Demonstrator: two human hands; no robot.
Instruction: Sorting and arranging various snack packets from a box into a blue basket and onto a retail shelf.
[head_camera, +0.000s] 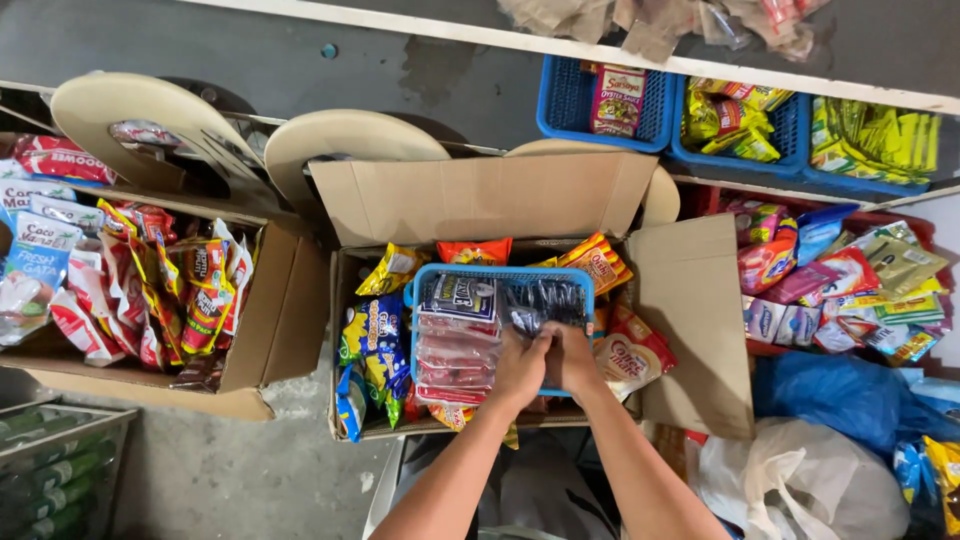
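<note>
A blue plastic basket (432, 275) rests on top of an open cardboard box (480, 200) filled with snack packets. Inside the basket lie flat clear packs of red sachets (455, 352) on the left and a bundle of dark packets (545, 303) on the right. My left hand (518, 368) and my right hand (570, 360) are pressed together at the basket's near right part, fingers curled on the dark packets. Both forearms reach up from the bottom of the view.
A second cardboard box (262, 340) of red and yellow packets stands at left. Blue baskets (570, 105) of sachets sit on a shelf behind. More packets (840, 280) and plastic bags (800, 480) lie at right. Round stool seats (345, 140) stand behind the boxes.
</note>
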